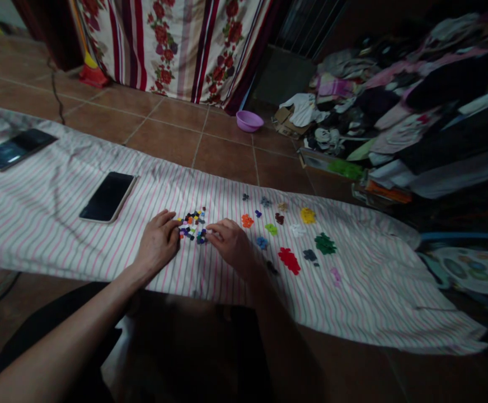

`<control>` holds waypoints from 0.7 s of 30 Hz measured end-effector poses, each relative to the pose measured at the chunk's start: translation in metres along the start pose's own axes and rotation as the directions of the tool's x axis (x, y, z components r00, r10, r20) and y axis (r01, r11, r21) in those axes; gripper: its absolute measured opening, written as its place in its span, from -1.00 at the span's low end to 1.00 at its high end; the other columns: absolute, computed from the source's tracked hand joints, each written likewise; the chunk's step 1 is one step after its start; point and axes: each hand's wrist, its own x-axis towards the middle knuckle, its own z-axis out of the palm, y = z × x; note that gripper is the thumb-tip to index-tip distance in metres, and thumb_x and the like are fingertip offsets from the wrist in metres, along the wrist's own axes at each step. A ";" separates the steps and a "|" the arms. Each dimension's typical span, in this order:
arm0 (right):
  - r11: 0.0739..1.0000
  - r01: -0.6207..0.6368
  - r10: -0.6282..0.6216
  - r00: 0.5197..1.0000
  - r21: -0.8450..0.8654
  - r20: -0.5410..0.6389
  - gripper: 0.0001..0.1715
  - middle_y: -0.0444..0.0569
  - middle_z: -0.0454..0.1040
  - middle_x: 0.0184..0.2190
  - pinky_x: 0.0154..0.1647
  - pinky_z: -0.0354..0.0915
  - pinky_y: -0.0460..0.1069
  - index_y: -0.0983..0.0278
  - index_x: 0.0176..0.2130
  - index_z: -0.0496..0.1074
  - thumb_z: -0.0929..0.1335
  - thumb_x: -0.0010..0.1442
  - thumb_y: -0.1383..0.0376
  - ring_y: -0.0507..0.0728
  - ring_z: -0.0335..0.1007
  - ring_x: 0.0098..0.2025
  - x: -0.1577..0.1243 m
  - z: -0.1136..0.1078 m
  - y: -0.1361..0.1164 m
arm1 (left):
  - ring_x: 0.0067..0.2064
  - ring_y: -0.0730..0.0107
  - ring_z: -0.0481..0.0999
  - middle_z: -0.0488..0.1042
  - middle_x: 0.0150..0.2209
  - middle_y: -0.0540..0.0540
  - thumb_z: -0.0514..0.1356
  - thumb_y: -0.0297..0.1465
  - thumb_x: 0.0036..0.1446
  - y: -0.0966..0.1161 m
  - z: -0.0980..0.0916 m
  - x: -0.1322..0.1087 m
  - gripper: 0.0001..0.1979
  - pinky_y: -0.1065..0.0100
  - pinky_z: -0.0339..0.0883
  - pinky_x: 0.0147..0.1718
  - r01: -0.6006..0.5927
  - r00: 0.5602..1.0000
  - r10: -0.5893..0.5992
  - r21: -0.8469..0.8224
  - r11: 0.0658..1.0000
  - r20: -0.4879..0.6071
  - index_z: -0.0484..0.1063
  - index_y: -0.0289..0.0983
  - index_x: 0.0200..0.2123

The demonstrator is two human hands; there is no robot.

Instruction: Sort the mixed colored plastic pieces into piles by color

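Observation:
A mixed pile of small coloured pieces point(192, 218), too small to name, lies on the striped cloth point(160, 193) between my two hands. My left hand point(159, 239) rests at the pile's left edge, fingers loosely bent and slightly apart, fingertips against the nearest pieces. On the other side my right hand point(232, 244) is closed in a pinch over the pile's right edge. Whatever sits between its thumb and finger is too small to make out. To its right are single-colour heaps, among them a red heap point(289, 261), a green heap point(325, 243) and an orange heap point(247, 221).
A phone point(107, 197) lies left of my left hand, with another dark-screened device point(15, 149) farther left. Beyond the cloth's far edge, a purple basin point(249, 121) stands on the tiled floor. Piled clothes point(378, 106) fill the right background.

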 end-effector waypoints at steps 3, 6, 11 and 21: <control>1.000 0.021 -0.020 0.999 -0.016 0.050 -0.86 0.00 0.44 -0.33 -0.17 0.28 0.02 0.22 -0.21 0.53 0.35 0.25 0.29 0.14 0.36 -0.24 0.005 0.015 -0.010 | 0.20 0.06 0.32 0.48 0.04 -0.20 -0.04 -0.35 0.24 0.000 0.000 0.000 -0.65 0.02 0.24 0.19 0.002 1.000 -0.002 -0.003 1.000 0.001 0.53 -0.29 -0.17; 1.000 0.000 0.000 0.999 -0.006 0.054 -0.89 -0.02 0.42 -0.33 -0.17 0.27 0.02 0.21 -0.25 0.51 0.35 0.24 0.32 0.13 0.35 -0.23 0.008 0.023 -0.010 | 0.20 0.07 0.33 0.48 0.04 -0.18 -0.03 -0.35 0.24 -0.001 0.001 0.000 -0.66 0.02 0.24 0.19 0.005 1.000 -0.005 -0.011 1.000 -0.001 0.53 -0.27 -0.17; 0.996 -0.029 0.025 0.998 0.087 0.050 -0.93 -0.07 0.43 -0.35 -0.17 0.26 -0.01 0.22 -0.29 0.46 0.35 0.20 0.38 0.10 0.36 -0.24 0.009 0.023 -0.009 | 0.19 0.05 0.33 0.47 0.04 -0.23 -0.03 -0.36 0.24 0.000 0.001 0.000 -0.65 0.03 0.23 0.20 -0.003 1.000 0.003 -0.017 1.000 -0.002 0.54 -0.31 -0.16; 0.953 -0.126 0.124 0.992 0.275 0.025 -0.90 -0.09 0.52 -0.37 -0.24 0.30 -0.06 0.23 -0.28 0.43 0.30 0.24 0.35 0.07 0.47 -0.28 0.007 0.014 -0.009 | 0.19 0.05 0.34 0.48 0.03 -0.23 -0.03 -0.37 0.23 0.000 0.000 0.000 -0.65 0.02 0.25 0.18 -0.017 1.000 0.017 -0.002 1.000 -0.005 0.54 -0.31 -0.17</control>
